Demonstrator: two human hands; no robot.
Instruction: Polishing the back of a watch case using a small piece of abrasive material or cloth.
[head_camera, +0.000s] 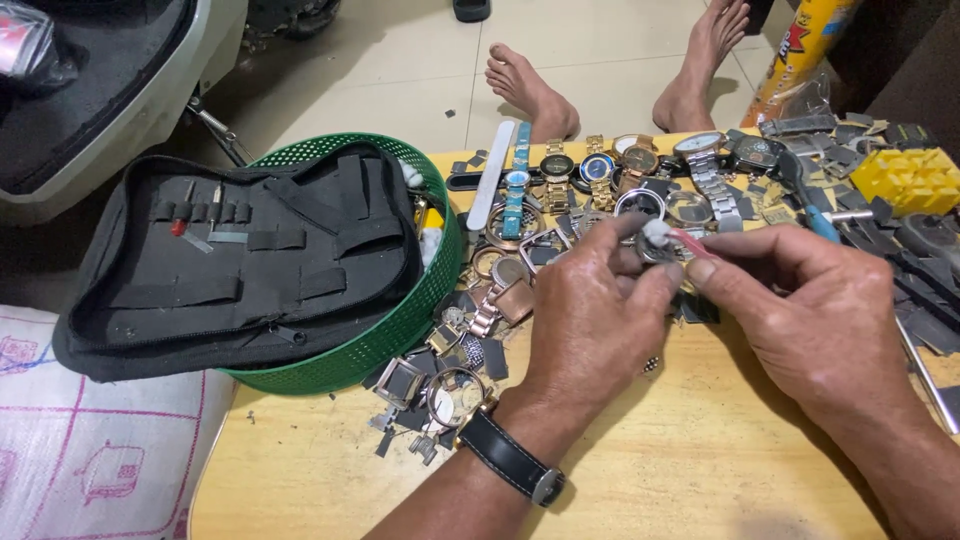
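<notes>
Watch case: a small round metal watch case (655, 245) sits pinched in the fingertips of the left hand, above the tabletop, just in front of the row of wristwatches
Left hand: the left hand (590, 320) has its fingers curled shut around the watch case, thumb on top; a black-strapped wristwatch (515, 462) is on its wrist
Right hand: the right hand (815, 310) has its fingers closed on a thin pink-handled tool (695, 245), whose tip meets the watch case
Tabletop: a light wooden tabletop (690, 460), bare near the camera, crowded further back
Row of wristwatches: several wristwatches (600, 165) with gold, silver and blue straps lie side by side along the far edge
Loose parts: watch cases, bezels and dark strap pieces (450, 385) are scattered left of the left hand, beside the basket
Basket: a round green plastic basket (400, 330) stands on the left end of the tabletop
Tool pouch: an open black fabric tool pouch (240, 260) lies over the basket, with small tools in its loops
Yellow block: a yellow plastic block (910, 178) sits at the far right among dark strap pieces
Floor: pale tiles beyond the tabletop, with another person's two bare feet (620, 75) resting there
</notes>
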